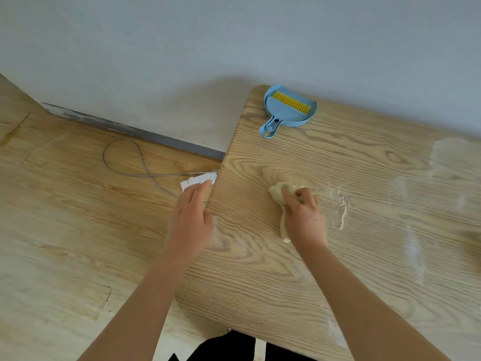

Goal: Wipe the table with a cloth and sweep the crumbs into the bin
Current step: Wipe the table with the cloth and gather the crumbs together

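Beige cloth (276, 193) half hidden, right hand (305, 220) fingers clutching it, left hand (189, 224) seemingly relaxed

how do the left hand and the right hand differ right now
The left hand has straight fingers and holds nothing; the right hand grips a crumpled cloth. The left hand sits at the left edge of the table, partly over the floor; the right hand is further in, beside the line of crumbs. Both are palm down.

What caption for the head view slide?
Right hand grips a cloth beside crumbs on the table; left hand open at its edge.
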`<action>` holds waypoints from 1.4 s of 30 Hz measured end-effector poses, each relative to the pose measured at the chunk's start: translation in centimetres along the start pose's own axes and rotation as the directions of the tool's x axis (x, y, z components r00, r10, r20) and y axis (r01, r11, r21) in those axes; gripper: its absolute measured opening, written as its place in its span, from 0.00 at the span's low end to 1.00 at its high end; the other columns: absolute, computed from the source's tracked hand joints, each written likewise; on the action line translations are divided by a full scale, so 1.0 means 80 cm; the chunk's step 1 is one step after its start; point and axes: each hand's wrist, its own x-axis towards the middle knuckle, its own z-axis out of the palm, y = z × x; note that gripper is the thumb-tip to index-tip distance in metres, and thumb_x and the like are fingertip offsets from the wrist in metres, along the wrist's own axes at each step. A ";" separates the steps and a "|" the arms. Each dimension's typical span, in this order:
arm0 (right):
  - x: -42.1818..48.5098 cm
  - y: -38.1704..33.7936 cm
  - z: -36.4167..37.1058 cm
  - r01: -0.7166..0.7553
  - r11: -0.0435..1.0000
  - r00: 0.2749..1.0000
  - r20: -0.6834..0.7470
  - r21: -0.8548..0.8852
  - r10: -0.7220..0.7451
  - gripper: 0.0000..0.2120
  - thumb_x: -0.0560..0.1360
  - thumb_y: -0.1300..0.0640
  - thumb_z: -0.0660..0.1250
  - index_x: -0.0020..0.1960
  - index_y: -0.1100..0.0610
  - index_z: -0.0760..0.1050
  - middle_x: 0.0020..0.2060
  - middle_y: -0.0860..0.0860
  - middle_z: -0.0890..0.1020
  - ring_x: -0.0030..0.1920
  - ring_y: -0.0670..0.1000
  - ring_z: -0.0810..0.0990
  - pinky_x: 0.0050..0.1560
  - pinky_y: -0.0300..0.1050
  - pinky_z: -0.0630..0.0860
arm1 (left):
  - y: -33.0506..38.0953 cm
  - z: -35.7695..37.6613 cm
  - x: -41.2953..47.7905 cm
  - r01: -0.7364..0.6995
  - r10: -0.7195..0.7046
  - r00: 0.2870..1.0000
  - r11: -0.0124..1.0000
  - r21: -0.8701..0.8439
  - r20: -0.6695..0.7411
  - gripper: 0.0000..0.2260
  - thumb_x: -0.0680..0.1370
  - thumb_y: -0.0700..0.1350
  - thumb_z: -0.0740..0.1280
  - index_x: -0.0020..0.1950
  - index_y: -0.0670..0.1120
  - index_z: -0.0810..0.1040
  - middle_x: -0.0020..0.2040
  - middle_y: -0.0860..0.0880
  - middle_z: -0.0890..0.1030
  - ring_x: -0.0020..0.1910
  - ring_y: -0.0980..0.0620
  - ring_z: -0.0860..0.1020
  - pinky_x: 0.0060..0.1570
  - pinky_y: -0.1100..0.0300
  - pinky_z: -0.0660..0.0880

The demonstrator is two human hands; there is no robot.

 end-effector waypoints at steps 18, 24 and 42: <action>-0.046 -0.149 0.037 0.298 0.942 0.916 0.231 0.154 -0.328 0.22 0.69 0.62 0.69 0.63 0.55 0.73 0.55 0.57 0.75 0.49 0.57 0.76 0.35 0.47 0.77 | -0.018 -0.019 -0.048 0.074 -0.075 0.994 0.997 -0.019 -0.079 0.25 0.74 0.32 0.59 0.69 0.49 0.69 0.66 0.53 0.68 0.65 0.54 0.66 0.60 0.63 0.63; -0.048 -0.056 0.016 0.162 0.985 0.980 0.111 0.061 -0.168 0.22 0.66 0.67 0.71 0.59 0.57 0.77 0.48 0.58 0.77 0.41 0.57 0.77 0.31 0.49 0.79 | -0.012 -0.009 -0.055 0.030 -0.030 0.998 1.000 -0.009 -0.054 0.24 0.74 0.31 0.59 0.68 0.49 0.70 0.66 0.52 0.69 0.66 0.54 0.66 0.62 0.61 0.65; -0.098 -0.146 0.037 0.285 0.923 0.918 0.204 0.260 -0.340 0.19 0.69 0.62 0.71 0.59 0.51 0.77 0.46 0.52 0.75 0.43 0.53 0.76 0.30 0.43 0.76 | -0.016 -0.017 -0.078 0.057 -0.061 0.997 0.995 -0.078 -0.049 0.26 0.75 0.33 0.58 0.72 0.50 0.64 0.67 0.51 0.69 0.66 0.55 0.66 0.58 0.64 0.63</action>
